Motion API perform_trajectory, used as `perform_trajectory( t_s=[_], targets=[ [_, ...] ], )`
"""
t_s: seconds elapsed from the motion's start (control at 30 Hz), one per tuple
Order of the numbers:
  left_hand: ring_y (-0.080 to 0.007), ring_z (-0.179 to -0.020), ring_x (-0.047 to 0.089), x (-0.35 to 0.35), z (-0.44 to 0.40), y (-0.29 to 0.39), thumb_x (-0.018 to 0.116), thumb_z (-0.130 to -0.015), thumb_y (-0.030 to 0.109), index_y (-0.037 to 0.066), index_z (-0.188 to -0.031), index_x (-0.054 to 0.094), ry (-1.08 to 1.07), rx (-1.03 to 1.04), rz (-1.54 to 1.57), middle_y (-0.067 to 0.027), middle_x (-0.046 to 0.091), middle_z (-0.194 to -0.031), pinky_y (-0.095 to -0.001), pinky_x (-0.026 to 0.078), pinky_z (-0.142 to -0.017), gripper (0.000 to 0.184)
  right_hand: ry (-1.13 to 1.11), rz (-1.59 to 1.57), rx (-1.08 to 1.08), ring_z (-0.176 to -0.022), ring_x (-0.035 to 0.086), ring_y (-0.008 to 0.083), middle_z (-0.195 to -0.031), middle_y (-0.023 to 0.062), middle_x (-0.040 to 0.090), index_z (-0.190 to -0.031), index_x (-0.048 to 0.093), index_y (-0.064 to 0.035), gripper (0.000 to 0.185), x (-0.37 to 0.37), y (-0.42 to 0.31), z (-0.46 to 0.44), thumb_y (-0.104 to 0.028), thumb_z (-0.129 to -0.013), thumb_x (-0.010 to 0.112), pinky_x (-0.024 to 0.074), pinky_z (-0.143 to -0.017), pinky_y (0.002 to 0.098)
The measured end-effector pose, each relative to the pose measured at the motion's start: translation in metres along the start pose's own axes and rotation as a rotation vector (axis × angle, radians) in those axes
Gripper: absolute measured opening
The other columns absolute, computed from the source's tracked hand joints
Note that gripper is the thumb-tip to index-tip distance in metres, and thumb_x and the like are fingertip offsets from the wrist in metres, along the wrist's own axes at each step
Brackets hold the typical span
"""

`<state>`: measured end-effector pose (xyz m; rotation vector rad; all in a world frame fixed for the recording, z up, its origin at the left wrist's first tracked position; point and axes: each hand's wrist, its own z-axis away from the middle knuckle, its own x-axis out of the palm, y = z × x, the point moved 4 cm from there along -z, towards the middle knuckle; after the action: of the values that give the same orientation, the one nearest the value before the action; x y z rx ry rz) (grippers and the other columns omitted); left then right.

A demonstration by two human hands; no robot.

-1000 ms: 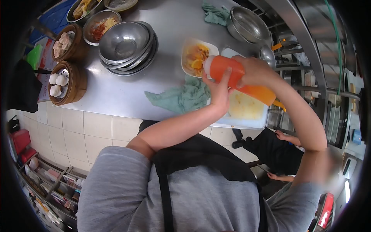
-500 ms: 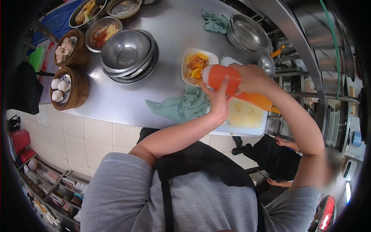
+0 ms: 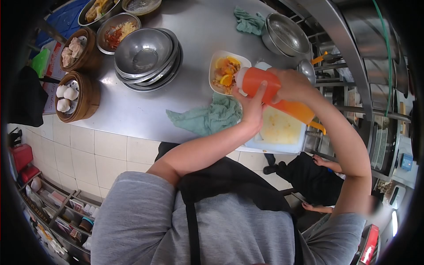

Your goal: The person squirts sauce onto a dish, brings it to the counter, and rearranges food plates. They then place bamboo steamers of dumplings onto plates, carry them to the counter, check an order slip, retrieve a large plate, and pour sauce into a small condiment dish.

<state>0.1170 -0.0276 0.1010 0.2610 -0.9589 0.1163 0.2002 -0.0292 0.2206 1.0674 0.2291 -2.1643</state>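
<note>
A squeeze bottle [image 3: 258, 80] of orange-red liquid lies tilted in both my hands, its pale cap end beside a white bowl [image 3: 213, 66]. In the bowl are orange slices [image 3: 226, 80] and chopped pieces of food. My left hand [image 3: 252, 106] is closed around the bottle near its cap end, thumb on top. My right hand [image 3: 293, 86] grips the bottle's body from the far side. A green cloth [image 3: 212, 115] lies crumpled just left of my left hand. Under the bottle is a white cutting board [image 3: 280, 129] with a stained, yellowish surface.
Stacked metal bowls [image 3: 143, 51] stand on the steel table [image 3: 128, 117]. Bamboo steamers [image 3: 89, 100] with dumplings line its left end. A metal bowl [image 3: 117, 35] holds chopped ingredients. Metal basins [image 3: 287, 35] stand at back right. Another person [image 3: 309, 176] is at lower right.
The bottle and both hands have shifted slightly right, so the cap sits a little farther from the bowl's middle. My grip looks the same.
</note>
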Motion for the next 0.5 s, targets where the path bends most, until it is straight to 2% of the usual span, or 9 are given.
perform_trajectory(
  t_s=[0.03, 0.13, 0.27, 0.33, 0.5],
  targets=[
    [-0.0182, -0.101, 0.051, 0.0, -0.005, -0.003, 0.061, -0.082, 0.017, 0.018, -0.126, 0.022, -0.045, -0.016, 0.007, -0.0057, 0.043, -0.117, -0.0355, 0.047, -0.082, 0.059, -0.018, -0.002, 0.023, -0.094, 0.058, 0.0302, -0.098, 0.015, 0.061, -0.12, 0.047, -0.0147, 0.077, 0.0, 0.002, -0.002, -0.021, -0.048, 0.074, 0.0455, -0.08, 0.0367],
    [-0.0179, -0.099, 0.052, 0.001, -0.019, -0.014, 0.061, -0.082, 0.019, 0.016, -0.125, 0.025, -0.095, -0.046, 0.023, -0.0056, 0.045, -0.116, -0.0348, 0.047, -0.082, 0.056, 0.026, -0.029, 0.024, -0.092, 0.058, 0.0297, -0.097, 0.0146, 0.062, -0.119, 0.048, -0.0143, 0.077, 0.002, 0.015, -0.009, -0.021, -0.047, 0.074, 0.0456, -0.079, 0.0358],
    [-0.0174, -0.097, 0.053, 0.008, -0.034, -0.02, 0.062, -0.082, 0.02, 0.016, -0.125, 0.022, -0.114, -0.031, 0.003, -0.0059, 0.045, -0.116, -0.0347, 0.048, -0.08, 0.059, 0.071, 0.005, 0.035, -0.092, 0.059, 0.0295, -0.096, 0.0137, 0.062, -0.117, 0.05, -0.0142, 0.075, -0.002, 0.024, -0.015, -0.021, -0.046, 0.074, 0.0459, -0.079, 0.0351],
    [-0.0212, -0.114, 0.038, 0.012, -0.038, -0.021, 0.069, -0.075, 0.024, 0.023, -0.133, -0.004, -0.167, -0.046, 0.014, -0.009, 0.031, -0.129, -0.0379, 0.041, -0.083, 0.092, 0.077, -0.014, 0.058, -0.092, 0.059, 0.0291, -0.097, 0.0136, 0.062, -0.115, 0.052, -0.0133, 0.073, -0.006, 0.026, -0.015, -0.021, -0.046, 0.074, 0.0461, -0.078, 0.0352],
    [-0.022, -0.115, 0.037, 0.013, -0.034, -0.026, 0.07, -0.074, 0.023, 0.022, -0.133, -0.006, -0.095, -0.076, 0.011, -0.0089, 0.03, -0.129, -0.0393, 0.04, -0.085, 0.096, 0.059, 0.008, 0.062, -0.092, 0.059, 0.0297, -0.097, 0.0146, 0.062, -0.118, 0.046, -0.0139, 0.077, 0.001, 0.032, -0.014, -0.024, -0.048, 0.074, 0.0461, -0.077, 0.0361]
  ],
)
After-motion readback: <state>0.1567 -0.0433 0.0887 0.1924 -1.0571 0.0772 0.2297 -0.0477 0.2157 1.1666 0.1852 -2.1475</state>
